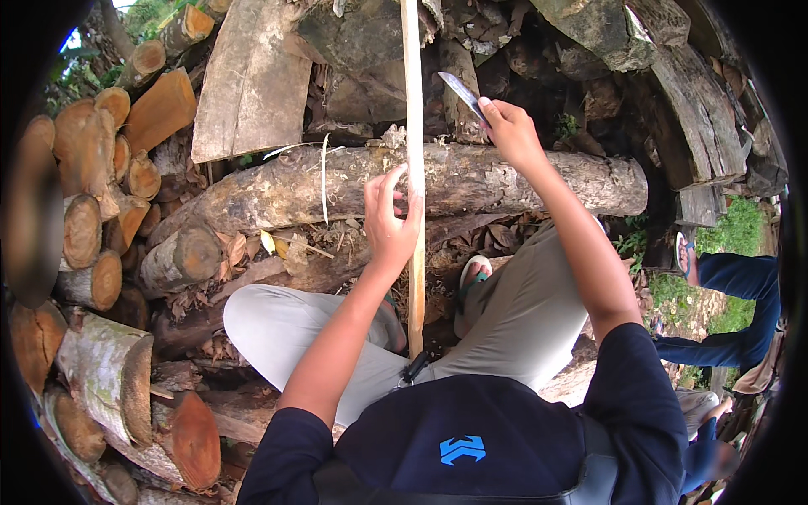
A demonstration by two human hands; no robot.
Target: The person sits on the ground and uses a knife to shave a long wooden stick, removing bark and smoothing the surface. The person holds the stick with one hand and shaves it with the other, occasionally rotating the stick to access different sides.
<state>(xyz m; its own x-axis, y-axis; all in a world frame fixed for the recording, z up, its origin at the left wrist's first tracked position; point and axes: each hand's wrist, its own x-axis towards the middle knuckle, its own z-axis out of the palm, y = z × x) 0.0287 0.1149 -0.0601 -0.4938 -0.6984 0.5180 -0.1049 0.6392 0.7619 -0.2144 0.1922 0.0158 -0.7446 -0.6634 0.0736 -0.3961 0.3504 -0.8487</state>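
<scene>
A long, pale, peeled wooden stick point(413, 101) runs from between my legs across a thick log point(278, 192) and out past the top edge. My left hand point(392, 220) is at the stick's left side, fingers curved loosely against it and thumb lying over it. Up to the right, my right hand point(510, 133) grips a knife point(461, 91) by its handle, mostly covered by the fingers. The blade points up and left, apart from the stick. A thin pale shaving point(325, 178) hangs over the log, left of my left hand.
Cut logs point(82, 231) are piled along the left. A broad weathered plank point(252, 80) leans at the upper left, and large timber point(690, 109) stands at the upper right. Dry leaves lie below the log. Other people's legs point(732, 286) show at the right edge.
</scene>
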